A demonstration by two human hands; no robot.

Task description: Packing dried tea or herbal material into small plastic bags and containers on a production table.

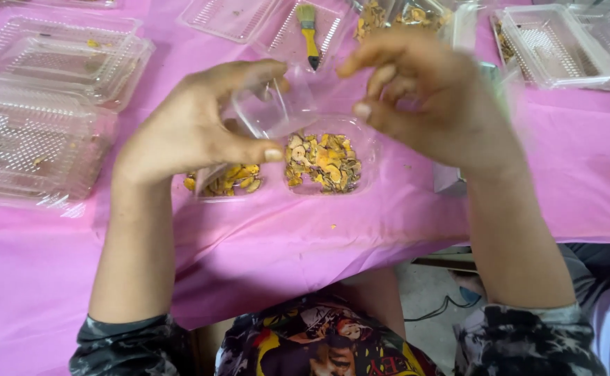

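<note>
A pink-covered table (pixel 388 230) carries stacked clear plastic clamshell boxes (pixel 47 104) at nine o'clock, apparently within reach. At centre an open clear clamshell tray (pixel 322 163) lies flat, so its yellow-brown dried slices stay inside. The left hand (pixel 193 129) arches over it, fingers curled on the raised lid. The right hand (pixel 430 97) hovers, fingers loosely bent, holding nothing visible. A yellow-handled brush (pixel 309 35) rests at twelve o'clock.

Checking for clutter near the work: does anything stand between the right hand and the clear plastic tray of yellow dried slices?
Nothing visible does. The right hand hovers above and just right of the clear plastic tray of yellow dried slices, with open air between them. The left hand grips the tray's clear hinged lid on the other side.
</note>
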